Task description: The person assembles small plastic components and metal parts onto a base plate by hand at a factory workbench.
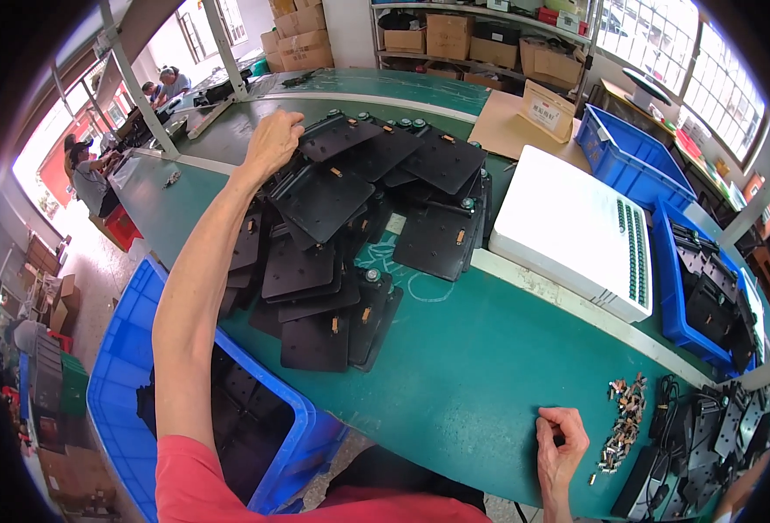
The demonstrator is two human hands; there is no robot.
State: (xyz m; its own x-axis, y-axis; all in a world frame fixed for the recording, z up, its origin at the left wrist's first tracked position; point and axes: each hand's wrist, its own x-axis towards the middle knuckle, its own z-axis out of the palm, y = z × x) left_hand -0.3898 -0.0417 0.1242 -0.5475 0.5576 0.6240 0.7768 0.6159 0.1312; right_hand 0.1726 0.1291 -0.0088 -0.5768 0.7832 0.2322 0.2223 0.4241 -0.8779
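Reaching far forward, my left hand (276, 141) has its fingers closed at the left edge of a black metal plate (341, 138) on top of a spread pile. More black plates (324, 202) overlap across the green table, many with a small brass-coloured piece and a round green-topped knob at the edge. My right hand (563, 443) rests at the table's near edge with curled fingers; whatever they may hold is hidden. Beside it lies a heap of small brass and silver metal parts (624, 418).
A blue crate (293, 436) with black pieces stands at my lower left. Right of the pile lies a white box (568, 231) with rows of green-topped knobs. Blue bins (637, 157) stand beyond it. Black brackets and a cable (707, 436) lie at right. People (97, 170) sit far left.
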